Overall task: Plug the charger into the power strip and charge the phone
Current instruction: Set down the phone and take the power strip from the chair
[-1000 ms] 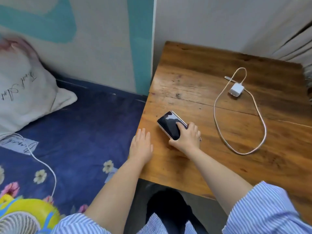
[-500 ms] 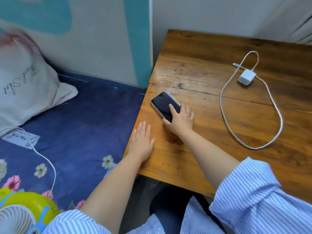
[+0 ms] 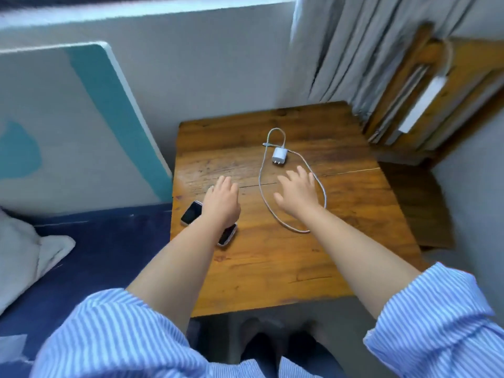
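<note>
A dark phone (image 3: 191, 212) lies flat near the left edge of the wooden table (image 3: 272, 263), partly covered by my left forearm. My left hand (image 3: 222, 201) hovers just beyond it, fingers apart, holding nothing. A white charger plug (image 3: 279, 156) rests further back with its white cable (image 3: 262, 186) looped on the tabletop. My right hand (image 3: 298, 193) is spread open inside that loop, a short way in front of the plug and not touching it. A white power strip (image 3: 421, 105) sits on a wooden chair at the upper right.
A bed with dark blue bedding (image 3: 103, 249) and a white pillow (image 3: 24, 257) borders the table's left side. A teal and white headboard (image 3: 81, 118) stands behind it. Grey curtains (image 3: 354, 45) hang at the back. The wooden chair (image 3: 441, 85) stands right of the table.
My right hand has let go of the phone and moved right toward the charger. My left hand has come forward over the table. The view has pulled back and tilted up, revealing the chair and power strip.
</note>
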